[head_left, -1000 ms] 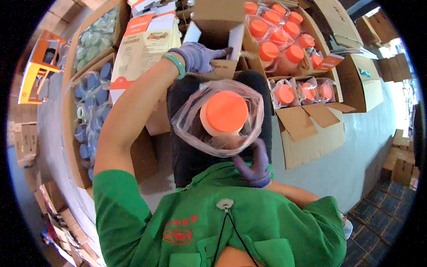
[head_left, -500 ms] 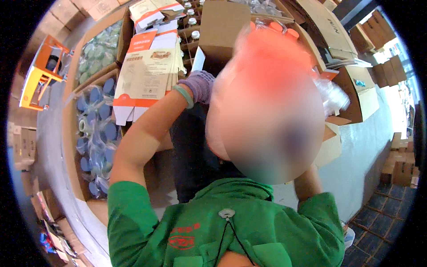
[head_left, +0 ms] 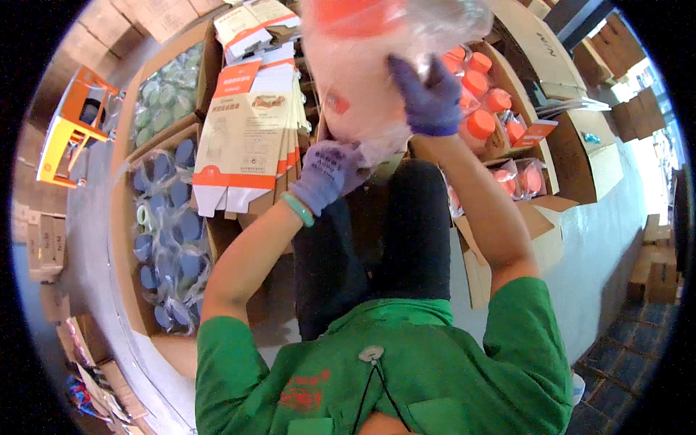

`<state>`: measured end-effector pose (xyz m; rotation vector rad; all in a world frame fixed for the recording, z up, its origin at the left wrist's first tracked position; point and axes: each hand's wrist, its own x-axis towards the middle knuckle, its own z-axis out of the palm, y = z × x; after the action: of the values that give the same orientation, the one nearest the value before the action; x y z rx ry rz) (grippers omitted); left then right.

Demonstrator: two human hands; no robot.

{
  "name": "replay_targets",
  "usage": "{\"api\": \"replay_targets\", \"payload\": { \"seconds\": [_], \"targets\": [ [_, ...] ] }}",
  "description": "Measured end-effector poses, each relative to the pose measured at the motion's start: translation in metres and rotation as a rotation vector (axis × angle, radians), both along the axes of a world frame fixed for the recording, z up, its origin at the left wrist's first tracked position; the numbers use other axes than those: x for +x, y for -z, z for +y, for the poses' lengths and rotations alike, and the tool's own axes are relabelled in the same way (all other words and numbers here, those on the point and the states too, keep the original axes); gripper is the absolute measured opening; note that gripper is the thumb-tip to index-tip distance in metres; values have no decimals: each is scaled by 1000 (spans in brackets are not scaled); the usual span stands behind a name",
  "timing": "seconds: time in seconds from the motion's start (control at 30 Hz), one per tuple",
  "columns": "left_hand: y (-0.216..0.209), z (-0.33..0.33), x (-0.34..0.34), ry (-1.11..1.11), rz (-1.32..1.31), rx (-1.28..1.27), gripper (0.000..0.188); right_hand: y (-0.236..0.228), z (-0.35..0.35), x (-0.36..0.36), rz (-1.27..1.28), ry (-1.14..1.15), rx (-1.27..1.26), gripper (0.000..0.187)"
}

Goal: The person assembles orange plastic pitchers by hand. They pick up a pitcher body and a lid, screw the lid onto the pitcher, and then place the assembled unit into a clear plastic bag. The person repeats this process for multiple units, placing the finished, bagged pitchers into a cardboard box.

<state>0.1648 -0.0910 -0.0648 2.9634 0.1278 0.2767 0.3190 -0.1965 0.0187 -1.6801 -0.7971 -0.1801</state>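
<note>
Held out in front of me is a large plastic-wrapped jar (head_left: 355, 76), pale and translucent, with an orange top that runs out of the picture's upper edge. My left hand (head_left: 326, 170), in a light purple glove with a green bracelet at the wrist, is closed on the jar's lower end; its fingertips are partly hidden. My right hand (head_left: 429, 94), in a darker purple glove, grips the clear wrap (head_left: 442, 36) at the jar's right side, thumb and fingers bent. Just left of the jar lie flat printed cartons (head_left: 243, 138) in white, beige and orange.
To the right stands a carton of wrapped orange-lidded jars (head_left: 480, 125). On the left, one box holds blue-lidded jars (head_left: 163, 239) in plastic and another holds green-lidded ones (head_left: 163, 90). Open cardboard flaps (head_left: 533, 228) stick out at the right. An orange-yellow rack (head_left: 72, 138) stands far left.
The wrapped jar has gone from close in front of me to farther ahead and left. My right hand, hidden before, now shows on its wrap. My left hand has come against the jar's lower end.
</note>
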Motion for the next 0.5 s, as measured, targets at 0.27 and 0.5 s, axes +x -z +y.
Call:
{"api": "replay_targets", "payload": {
  "seconds": [0.27, 0.5],
  "targets": [
    [7, 24, 14, 64, 27, -122, 30, 28, -17, -3, 0, -252, -393, 54],
    [-10, 16, 22, 100, -9, -111, 28, -2, 31, 46, -937, -483, -104, 55]
  ]
}}
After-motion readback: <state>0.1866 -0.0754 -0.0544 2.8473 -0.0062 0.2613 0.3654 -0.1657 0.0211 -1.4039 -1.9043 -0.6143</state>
